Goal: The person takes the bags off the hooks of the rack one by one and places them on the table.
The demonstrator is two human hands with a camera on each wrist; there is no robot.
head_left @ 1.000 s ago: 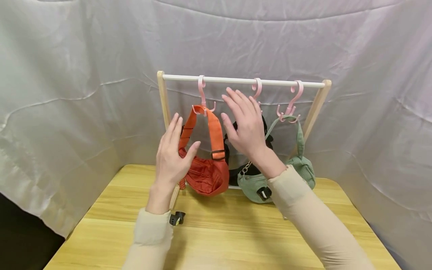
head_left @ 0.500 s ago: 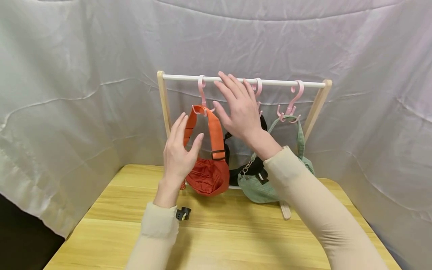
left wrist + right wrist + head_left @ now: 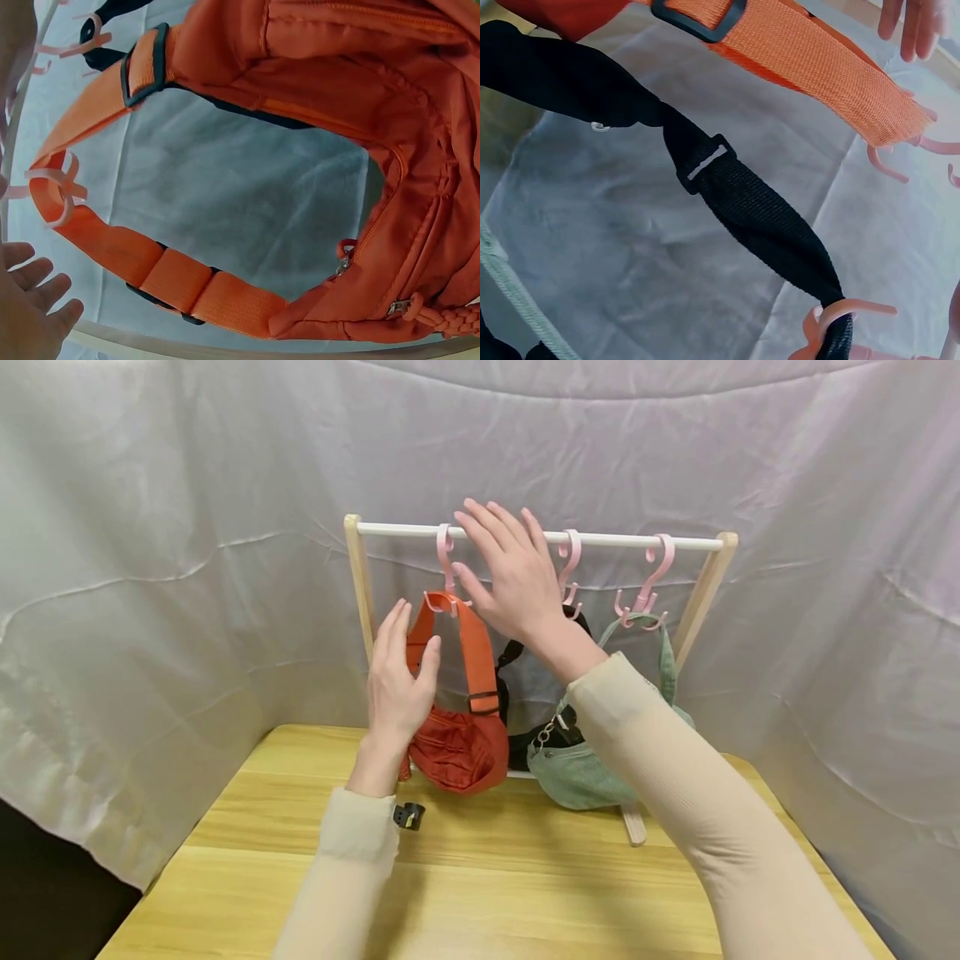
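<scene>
My left hand (image 3: 397, 689), fingers straight and thumb apart, is raised just left of the orange-red bag (image 3: 459, 752). That bag hangs by its orange strap (image 3: 112, 247) from the left pink hook (image 3: 446, 560). Holding nothing, my right hand (image 3: 513, 572) is stretched out in front of the white rail, between the left and middle hooks. It looks close to the rail; contact cannot be told. A black strap (image 3: 757, 217) hangs on the middle pink hook (image 3: 572, 560). The green bag (image 3: 581, 777) hangs from the right pink hook (image 3: 656, 572), partly behind my right sleeve.
The rack has a white rail (image 3: 622, 539) and wooden side posts (image 3: 705, 593). It stands on a wood-grain table (image 3: 480, 877) before a grey curtain (image 3: 247, 610). A small black device (image 3: 408, 816) sits at my left wrist.
My right hand has moved up and left, from in front of the middle hook toward the left one. The left hand has shifted slightly right and up. The bags hang as before.
</scene>
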